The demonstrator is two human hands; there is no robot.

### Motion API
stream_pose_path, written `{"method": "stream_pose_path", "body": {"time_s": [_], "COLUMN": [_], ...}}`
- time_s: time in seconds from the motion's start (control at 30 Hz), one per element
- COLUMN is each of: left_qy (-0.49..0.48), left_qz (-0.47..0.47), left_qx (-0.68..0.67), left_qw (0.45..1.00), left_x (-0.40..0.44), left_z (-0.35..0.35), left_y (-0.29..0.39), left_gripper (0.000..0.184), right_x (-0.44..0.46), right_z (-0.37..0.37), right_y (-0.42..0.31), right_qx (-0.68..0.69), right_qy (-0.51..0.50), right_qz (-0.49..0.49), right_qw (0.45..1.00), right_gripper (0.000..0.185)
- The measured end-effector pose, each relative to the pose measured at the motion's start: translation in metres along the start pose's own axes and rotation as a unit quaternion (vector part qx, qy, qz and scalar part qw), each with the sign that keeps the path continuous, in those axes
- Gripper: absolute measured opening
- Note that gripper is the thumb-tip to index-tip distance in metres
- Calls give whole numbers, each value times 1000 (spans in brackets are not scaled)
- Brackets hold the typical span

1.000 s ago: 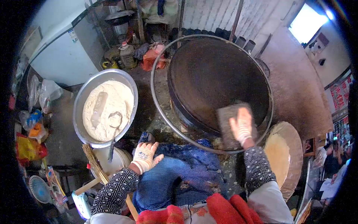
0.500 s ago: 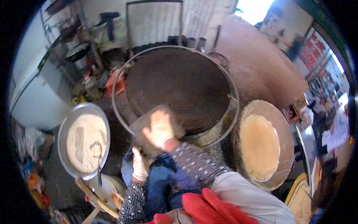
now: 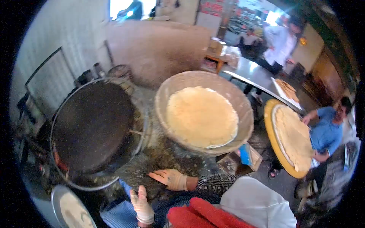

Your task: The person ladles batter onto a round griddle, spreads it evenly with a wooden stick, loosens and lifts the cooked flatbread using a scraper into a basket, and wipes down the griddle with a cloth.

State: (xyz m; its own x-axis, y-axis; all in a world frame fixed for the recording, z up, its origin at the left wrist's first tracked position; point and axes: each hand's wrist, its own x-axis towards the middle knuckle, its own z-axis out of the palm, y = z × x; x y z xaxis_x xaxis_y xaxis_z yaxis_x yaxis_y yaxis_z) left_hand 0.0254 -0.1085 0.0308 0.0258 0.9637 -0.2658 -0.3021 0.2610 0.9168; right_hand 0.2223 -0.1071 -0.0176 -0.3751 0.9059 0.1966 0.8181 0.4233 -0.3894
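A dark, blurred square pad (image 3: 137, 171) lies low between the round griddle (image 3: 91, 125) and the lap. My right hand (image 3: 172, 179), in a pale glove with bare fingertips, rests on the pad's right side, fingers stretched out to the left. At the pad's lower edge is my left hand (image 3: 142, 207), gloved the same way, with fingers pointing up and apart; whether it touches the pad is unclear. Ahead of my right hand, a wide basket (image 3: 243, 102) holds a round, pale yellow flatbread (image 3: 201, 116).
A metal bowl of batter (image 3: 72, 211) stands lower left. A metal ring (image 3: 59, 110) surrounds the griddle. At right, a person in blue (image 3: 327, 129) is beside a yellow round tray (image 3: 272, 133) of flatbread. Behind are a metal table (image 3: 251, 76) and a person in white (image 3: 280, 41).
The view has swung right, bringing the basket to the middle and the people into sight. The pad has come off the griddle toward the lap, with my right hand still on it.
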Motion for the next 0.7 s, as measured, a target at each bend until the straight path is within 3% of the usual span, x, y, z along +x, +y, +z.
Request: {"method": "stream_pose_path", "body": {"time_s": [0.03,0.1,0.2,0.27,0.33,0.4,0.47,0.57,0.6,0.63,0.7], "left_qy": [-71,-200,-249,-267,-271,-254,-256,-219,-203,-195,-182], "left_qz": [-43,-125,-149,-143,-130,-111,-79,-124,-141,-124,-57], "left_qx": [16,54,136,150,169,184,194,137,120,90,128], "left_qw": [996,970,947,941,939,943,944,958,962,969,973], "left_x": [-4,-23,-34,-30,-31,-38,-40,-43,-46,-53,-66], "left_z": [21,54,73,75,69,58,46,34,29,22,35], "left_y": [2,28,22,14,1,-9,-12,-20,-22,-23,-8], "left_gripper": [46,43,45,39,37,33,32,31,32,51,41], "right_x": [-27,-82,-152,-200,-268,-332,-363,-384,-384,-380,-364], "right_z": [-1,-5,28,80,161,202,203,188,182,179,183], "right_y": [9,20,40,70,110,147,164,200,214,225,255], "right_qx": [23,97,160,187,132,207,235,220,213,204,190], "right_qy": [42,-25,-73,-53,-11,-2,5,101,151,194,277], "right_qz": [32,211,447,542,604,662,718,779,784,780,729], "right_qw": [998,972,877,818,786,720,655,578,563,559,596], "right_gripper": [80,74,62,52,45,39,39,41,42,43,45]}}
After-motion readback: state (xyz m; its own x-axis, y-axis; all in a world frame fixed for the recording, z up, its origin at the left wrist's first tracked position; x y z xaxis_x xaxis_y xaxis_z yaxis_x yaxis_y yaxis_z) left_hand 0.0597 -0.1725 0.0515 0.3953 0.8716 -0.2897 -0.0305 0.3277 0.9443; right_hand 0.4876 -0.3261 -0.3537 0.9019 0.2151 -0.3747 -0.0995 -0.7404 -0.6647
